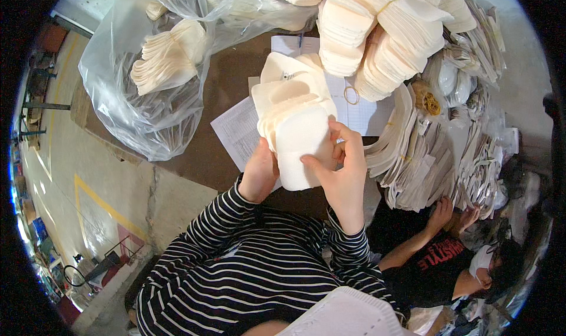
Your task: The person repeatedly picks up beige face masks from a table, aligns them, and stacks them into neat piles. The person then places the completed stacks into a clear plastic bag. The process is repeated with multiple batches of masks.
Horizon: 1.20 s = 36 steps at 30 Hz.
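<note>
A white, flat, round-cornered foam-like pad point(306, 150) faces up at the middle, held in front of my body. My right hand point(346, 168) grips its right side, thumb lying on the face and fingers bent at the edge. At the lower left edge my left hand point(260, 173) is closed on the pad; most of its fingers are hidden behind. Just beyond, and partly under this pad, cream pads point(289, 88) lie fanned in a loose pile. I cannot tell whether some of them are held too.
A clear plastic bag point(159, 123) with cream pads lies left. Banded pad bundles point(389, 35) stand far right. Printed papers point(233, 129) and a loose rubber band point(351, 95) lie on the brown table point(230, 64). Right, a co-worker's hands point(445, 215) touch stacked greyish strips point(418, 165).
</note>
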Tool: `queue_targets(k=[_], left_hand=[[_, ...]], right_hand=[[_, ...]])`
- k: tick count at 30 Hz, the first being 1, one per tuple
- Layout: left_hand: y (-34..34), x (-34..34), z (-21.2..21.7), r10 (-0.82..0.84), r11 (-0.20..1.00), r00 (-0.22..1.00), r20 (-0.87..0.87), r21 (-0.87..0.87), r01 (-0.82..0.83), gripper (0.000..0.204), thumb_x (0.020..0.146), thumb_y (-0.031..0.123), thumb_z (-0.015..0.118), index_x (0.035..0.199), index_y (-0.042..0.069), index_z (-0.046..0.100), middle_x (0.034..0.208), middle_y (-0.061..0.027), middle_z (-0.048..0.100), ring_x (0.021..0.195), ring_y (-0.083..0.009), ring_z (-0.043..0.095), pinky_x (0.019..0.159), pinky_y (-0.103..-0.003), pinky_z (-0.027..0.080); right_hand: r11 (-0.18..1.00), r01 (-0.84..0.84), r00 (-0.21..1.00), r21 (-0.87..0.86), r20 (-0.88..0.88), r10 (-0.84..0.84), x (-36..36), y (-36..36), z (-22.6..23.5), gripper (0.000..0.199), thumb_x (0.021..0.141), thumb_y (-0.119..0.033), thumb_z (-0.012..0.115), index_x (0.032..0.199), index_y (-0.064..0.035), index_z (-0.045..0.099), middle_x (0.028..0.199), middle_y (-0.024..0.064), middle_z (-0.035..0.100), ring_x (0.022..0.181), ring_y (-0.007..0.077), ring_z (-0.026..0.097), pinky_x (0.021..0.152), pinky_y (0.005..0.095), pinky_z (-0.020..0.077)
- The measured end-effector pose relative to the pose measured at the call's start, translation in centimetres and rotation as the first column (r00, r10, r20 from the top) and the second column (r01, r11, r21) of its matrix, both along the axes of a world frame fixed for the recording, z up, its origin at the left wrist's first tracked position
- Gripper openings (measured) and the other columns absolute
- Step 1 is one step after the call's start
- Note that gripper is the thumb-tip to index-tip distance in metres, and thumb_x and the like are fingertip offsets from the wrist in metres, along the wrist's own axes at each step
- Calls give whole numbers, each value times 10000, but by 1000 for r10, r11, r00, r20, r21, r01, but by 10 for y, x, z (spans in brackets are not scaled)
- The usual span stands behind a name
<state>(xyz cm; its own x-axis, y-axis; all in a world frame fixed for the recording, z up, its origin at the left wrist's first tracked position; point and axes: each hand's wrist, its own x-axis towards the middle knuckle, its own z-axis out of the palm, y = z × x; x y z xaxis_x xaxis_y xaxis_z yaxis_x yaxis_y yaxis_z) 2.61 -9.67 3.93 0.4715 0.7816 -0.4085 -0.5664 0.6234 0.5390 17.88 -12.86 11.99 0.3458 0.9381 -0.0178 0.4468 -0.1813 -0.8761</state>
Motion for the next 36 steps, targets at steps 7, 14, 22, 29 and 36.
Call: queue_targets(k=[7,14,22,29,36], left_hand=[[-1,11,-1,36,990,998,58,-135,-28,590,1092,421,259,1540,38,258,1539,-148,406,1392,-298,422,1175,-434,323],[17,17,7,-46,998,994,101,-35,49,582,1089,393,337,1532,24,256,1527,-129,437,1371,-251,467,1145,-433,371],[16,25,-3,27,992,1000,-13,120,-25,592,1044,348,446,1541,81,267,1514,-113,448,1368,-283,466,1139,-479,376],[27,40,6,163,984,950,265,30,-177,651,944,213,618,1502,70,315,1458,-56,490,1342,-262,477,1096,-446,407],[52,49,-20,236,915,949,-209,377,-145,674,861,19,639,1480,50,373,1442,-73,505,1347,-223,460,1134,-381,349]], right_hand=[[971,-208,978,122,50,203,16,-12,-2,275,721,-12,764,984,-4,686,884,74,647,805,189,610,718,302,475],[570,8,998,822,-43,47,32,-16,0,253,747,-237,734,970,-116,745,1074,166,685,964,312,657,828,416,525],[866,-422,890,268,303,340,72,21,-31,326,936,5,538,1229,-43,671,1399,199,560,1368,316,475,1128,412,380],[947,-3,821,320,-540,185,63,21,-52,469,975,-126,570,1410,26,480,1471,201,471,1368,283,461,1124,393,367],[978,-1,995,207,-101,22,51,48,-59,734,786,-62,799,1427,25,452,1362,184,554,1268,298,534,1079,382,408]])
